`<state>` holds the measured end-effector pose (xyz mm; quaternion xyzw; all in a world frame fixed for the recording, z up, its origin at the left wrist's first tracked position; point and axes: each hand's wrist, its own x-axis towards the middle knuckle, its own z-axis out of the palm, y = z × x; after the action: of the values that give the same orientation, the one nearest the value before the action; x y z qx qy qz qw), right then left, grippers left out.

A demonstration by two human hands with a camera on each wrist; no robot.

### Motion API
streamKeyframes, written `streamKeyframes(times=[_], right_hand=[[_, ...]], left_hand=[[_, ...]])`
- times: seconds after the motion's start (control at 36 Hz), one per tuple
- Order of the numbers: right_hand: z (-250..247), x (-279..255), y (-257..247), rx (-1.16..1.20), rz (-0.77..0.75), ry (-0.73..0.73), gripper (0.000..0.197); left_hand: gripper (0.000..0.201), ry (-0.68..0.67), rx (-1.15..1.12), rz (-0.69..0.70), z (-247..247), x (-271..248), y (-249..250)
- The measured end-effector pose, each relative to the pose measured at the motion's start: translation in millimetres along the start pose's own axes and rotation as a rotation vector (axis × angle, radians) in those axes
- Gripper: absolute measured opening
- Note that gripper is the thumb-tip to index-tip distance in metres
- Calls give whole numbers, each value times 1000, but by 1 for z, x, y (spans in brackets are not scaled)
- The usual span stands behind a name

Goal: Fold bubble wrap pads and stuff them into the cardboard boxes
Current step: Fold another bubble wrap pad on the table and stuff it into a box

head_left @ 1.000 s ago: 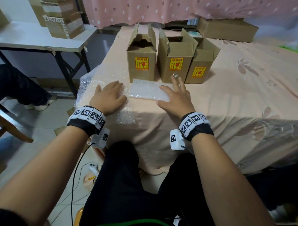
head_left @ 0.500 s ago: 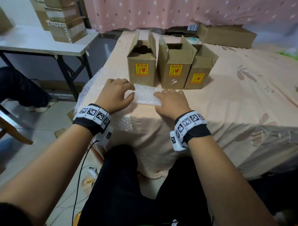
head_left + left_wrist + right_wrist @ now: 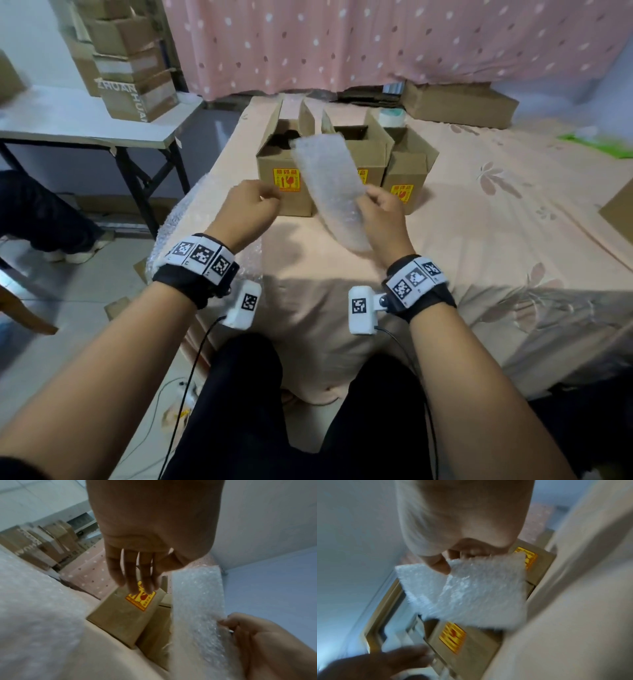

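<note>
We pinch folded bubble wrap pad (image 3: 327, 192) in right hand (image 3: 380, 214), lifted clear of bed, tilted toward open cardboard boxes (image 3: 286, 171) just beyond fingers so it can drop in; left hand (image 3: 248, 209) beside pad, loosely curled, holding nothing, free to steady box

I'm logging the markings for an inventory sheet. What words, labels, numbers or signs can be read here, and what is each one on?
"ZHUAN HUAN": printed down the corner of the taped brown carton stacked on the white side table.
Yellow stickers with red print on the fronts of the small open cardboard boxes: Chinese characters, too blurred to read.
Black-and-white square marker codes on the wristbands: patterns, no text.
</note>
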<state>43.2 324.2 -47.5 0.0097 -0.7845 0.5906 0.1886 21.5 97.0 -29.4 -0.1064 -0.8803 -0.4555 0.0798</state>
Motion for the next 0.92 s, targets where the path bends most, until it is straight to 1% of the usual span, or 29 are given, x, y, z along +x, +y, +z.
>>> streamKeyframes(times=[0.03,0.08,0.11,0.14,0.17,0.22,0.25,0.28,0.33,0.42,0.56,0.61,0.67,0.72,0.78,0.83,0.92], right_hand=[[-1,0,-3,133,50,-32,20],[-1,0,-11,390,121,-92,20],[0,1,-14,487,145,-106,22],[1,1,-17,552,158,-121,23],[2,2,-18,585,166,-136,22],[4,1,-17,604,176,-178,20],[5,0,-15,598,186,-198,19],[5,0,-13,580,194,-212,18],[5,0,-8,496,191,-222,21],[3,5,-8,344,177,-179,27],[-4,29,-26,256,105,-139,26],[-8,44,-36,229,54,-107,27],[-12,59,-48,224,0,-65,29],[-17,76,-59,229,-61,-24,31],[-22,93,-68,211,-117,15,28],[-27,110,-76,185,-155,38,25],[-31,134,-85,187,-208,59,27]], left_hand=[[38,-88,-31,-30,4,1,6],[42,-288,-215,-97,13,1,17],[47,-348,-297,-121,16,2,21],[49,-373,-358,-121,19,4,21],[42,-369,-412,-106,21,4,22],[15,-304,-496,-68,25,5,22],[9,-263,-515,-52,27,5,22],[7,-227,-513,-38,29,6,23],[11,-183,-495,-7,32,6,24],[18,-167,-452,27,34,11,26],[23,-127,-465,92,28,25,43],[32,-170,-453,158,21,36,56],[49,-256,-379,216,14,49,68],[59,-291,-303,260,8,65,80],[61,-266,-297,299,3,81,93],[60,-209,-325,336,0,96,103],[56,-144,-322,376,-4,121,113]])
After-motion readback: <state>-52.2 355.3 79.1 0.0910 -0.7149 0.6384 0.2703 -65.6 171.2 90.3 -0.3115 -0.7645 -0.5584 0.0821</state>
